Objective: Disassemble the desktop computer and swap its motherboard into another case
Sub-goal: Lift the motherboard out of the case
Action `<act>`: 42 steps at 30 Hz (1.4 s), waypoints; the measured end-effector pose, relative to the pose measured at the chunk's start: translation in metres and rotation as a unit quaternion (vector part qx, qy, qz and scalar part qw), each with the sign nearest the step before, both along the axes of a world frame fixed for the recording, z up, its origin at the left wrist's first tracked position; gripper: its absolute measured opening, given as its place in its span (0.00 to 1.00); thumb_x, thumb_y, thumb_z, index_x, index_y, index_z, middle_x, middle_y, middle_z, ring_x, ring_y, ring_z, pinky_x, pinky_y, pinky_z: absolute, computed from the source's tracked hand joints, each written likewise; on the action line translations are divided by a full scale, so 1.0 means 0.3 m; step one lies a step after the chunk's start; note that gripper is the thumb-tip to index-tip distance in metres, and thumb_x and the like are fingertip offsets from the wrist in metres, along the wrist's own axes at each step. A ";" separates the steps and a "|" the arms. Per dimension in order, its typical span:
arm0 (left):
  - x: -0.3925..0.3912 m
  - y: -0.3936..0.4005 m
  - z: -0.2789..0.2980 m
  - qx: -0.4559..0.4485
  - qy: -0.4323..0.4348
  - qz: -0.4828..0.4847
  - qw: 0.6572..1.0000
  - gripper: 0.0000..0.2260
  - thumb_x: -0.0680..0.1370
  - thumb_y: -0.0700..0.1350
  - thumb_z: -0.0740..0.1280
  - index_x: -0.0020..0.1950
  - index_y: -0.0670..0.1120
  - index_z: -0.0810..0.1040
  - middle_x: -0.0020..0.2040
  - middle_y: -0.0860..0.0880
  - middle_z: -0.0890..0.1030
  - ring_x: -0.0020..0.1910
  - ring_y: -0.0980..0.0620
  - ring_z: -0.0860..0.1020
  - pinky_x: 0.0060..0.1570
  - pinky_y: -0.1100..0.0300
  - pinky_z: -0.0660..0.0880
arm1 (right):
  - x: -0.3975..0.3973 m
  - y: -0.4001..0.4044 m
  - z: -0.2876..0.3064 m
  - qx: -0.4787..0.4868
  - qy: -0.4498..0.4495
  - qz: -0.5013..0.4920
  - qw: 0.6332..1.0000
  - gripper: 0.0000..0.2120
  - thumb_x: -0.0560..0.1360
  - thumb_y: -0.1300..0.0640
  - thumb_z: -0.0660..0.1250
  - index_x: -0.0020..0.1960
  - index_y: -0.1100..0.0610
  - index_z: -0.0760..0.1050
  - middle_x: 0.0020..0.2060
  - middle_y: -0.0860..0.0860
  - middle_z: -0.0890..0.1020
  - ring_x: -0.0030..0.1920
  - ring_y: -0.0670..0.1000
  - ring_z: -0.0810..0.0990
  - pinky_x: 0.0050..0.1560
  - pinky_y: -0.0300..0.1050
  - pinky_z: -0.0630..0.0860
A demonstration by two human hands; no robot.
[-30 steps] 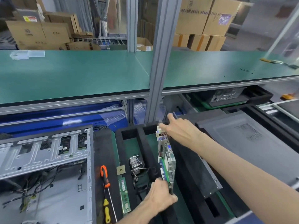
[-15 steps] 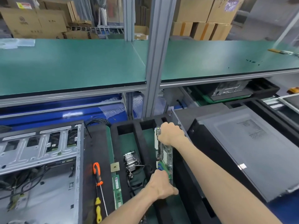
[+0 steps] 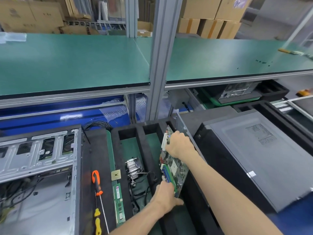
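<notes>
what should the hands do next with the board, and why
Probably lift the board straight up out of the foam tray. The right hand grips its far end and the left hand its near end, and it stands on edge, tilted, in the slot beside the closed case.

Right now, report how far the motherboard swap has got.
Done: the open case on the left is stripped, and the heatsink, RAM stick and CPU lie in the foam tray. In hand: the left hand and right hand hold the motherboard on edge. Left: mounting it in another case.
</notes>
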State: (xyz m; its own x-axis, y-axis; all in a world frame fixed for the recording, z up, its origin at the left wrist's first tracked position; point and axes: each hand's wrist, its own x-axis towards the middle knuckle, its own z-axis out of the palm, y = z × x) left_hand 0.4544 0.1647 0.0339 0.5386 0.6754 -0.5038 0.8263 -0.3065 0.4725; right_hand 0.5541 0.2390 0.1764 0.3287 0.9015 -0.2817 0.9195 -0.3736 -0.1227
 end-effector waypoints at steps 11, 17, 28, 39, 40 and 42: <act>-0.013 0.133 -0.033 0.122 0.033 -0.154 0.980 0.14 0.80 0.45 0.65 0.61 0.38 0.77 0.60 0.36 0.77 0.58 0.33 0.77 0.59 0.45 0.74 | 0.009 -0.048 -0.161 0.080 0.014 -0.071 0.994 0.14 0.80 0.53 0.62 0.59 0.60 0.65 0.59 0.61 0.78 0.57 0.66 0.78 0.43 0.51 0.68; -0.002 0.140 -0.083 0.134 0.034 -0.162 0.977 0.12 0.77 0.36 0.62 0.58 0.35 0.78 0.58 0.37 0.77 0.59 0.36 0.76 0.59 0.47 0.74 | 0.032 -0.062 -0.207 0.092 0.024 -0.090 0.991 0.16 0.81 0.51 0.61 0.62 0.61 0.64 0.60 0.61 0.78 0.58 0.66 0.78 0.46 0.54 0.68; 0.041 0.129 -0.116 0.168 0.093 -0.188 0.963 0.12 0.78 0.36 0.63 0.60 0.38 0.77 0.57 0.38 0.78 0.59 0.39 0.73 0.60 0.49 0.73 | 0.024 -0.082 -0.214 0.052 -0.026 -0.088 0.994 0.19 0.77 0.56 0.64 0.63 0.64 0.66 0.59 0.59 0.75 0.56 0.60 0.80 0.45 0.49 0.74; 0.029 0.125 -0.117 0.244 0.115 -0.225 0.936 0.10 0.79 0.42 0.64 0.58 0.44 0.79 0.55 0.42 0.77 0.58 0.41 0.70 0.57 0.49 0.66 | 0.020 -0.115 -0.197 0.040 -0.204 0.020 0.978 0.08 0.79 0.64 0.63 0.51 0.54 0.79 0.56 0.60 0.76 0.53 0.57 0.77 0.39 0.45 0.74; 0.028 0.126 -0.115 0.243 0.105 -0.219 0.939 0.10 0.79 0.44 0.65 0.58 0.44 0.79 0.56 0.42 0.77 0.59 0.40 0.69 0.57 0.49 0.65 | 0.020 -0.114 -0.195 0.036 -0.206 0.020 0.978 0.09 0.79 0.65 0.63 0.51 0.55 0.79 0.55 0.60 0.76 0.53 0.57 0.77 0.39 0.45 0.74; 0.021 0.135 -0.101 0.243 0.079 -0.207 0.944 0.11 0.79 0.47 0.65 0.58 0.43 0.80 0.57 0.42 0.76 0.59 0.40 0.68 0.57 0.48 0.65 | 0.015 -0.114 -0.192 0.026 -0.210 0.021 0.977 0.10 0.78 0.68 0.62 0.53 0.57 0.79 0.54 0.61 0.77 0.52 0.57 0.78 0.40 0.46 0.77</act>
